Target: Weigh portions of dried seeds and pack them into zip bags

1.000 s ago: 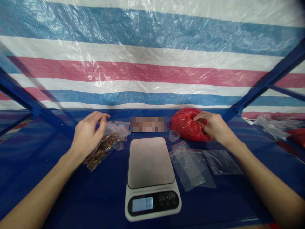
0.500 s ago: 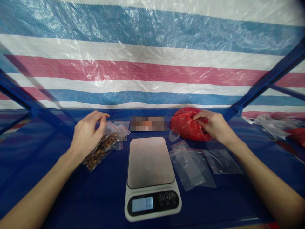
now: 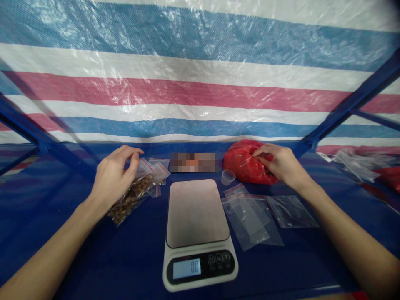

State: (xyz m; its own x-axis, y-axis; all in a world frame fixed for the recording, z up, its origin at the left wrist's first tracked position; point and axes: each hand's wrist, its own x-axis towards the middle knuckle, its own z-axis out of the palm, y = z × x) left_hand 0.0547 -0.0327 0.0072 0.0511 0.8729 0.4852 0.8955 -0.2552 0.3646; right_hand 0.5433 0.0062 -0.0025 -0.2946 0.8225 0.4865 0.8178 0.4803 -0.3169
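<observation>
My left hand (image 3: pixel 115 173) hovers over or rests on the clear zip bags of brown nut-like pieces (image 3: pixel 136 196), fingers loosely bent and nothing visible in them. On the right, my right hand (image 3: pixel 279 160) has its thumb and fingers pinched on the crumpled red plastic bag (image 3: pixel 242 160). Between the hands lies a white kitchen scale (image 3: pixel 198 216), its bare plate facing up and its display (image 3: pixel 186 267) reading 0.0. A small clear plastic cup (image 3: pixel 228 177) stands beside the red bag. Flat, unfilled zip bags (image 3: pixel 254 221) are spread right of the scale.
Behind the scale lies a blurred-out rectangular item (image 3: pixel 194 162). Blue metal bars (image 3: pixel 353 100) slope at both sides, with striped plastic sheeting (image 3: pixel 193 96) behind the blue table (image 3: pixel 134 258). Crumpled clear plastic (image 3: pixel 359 164) lies at far right.
</observation>
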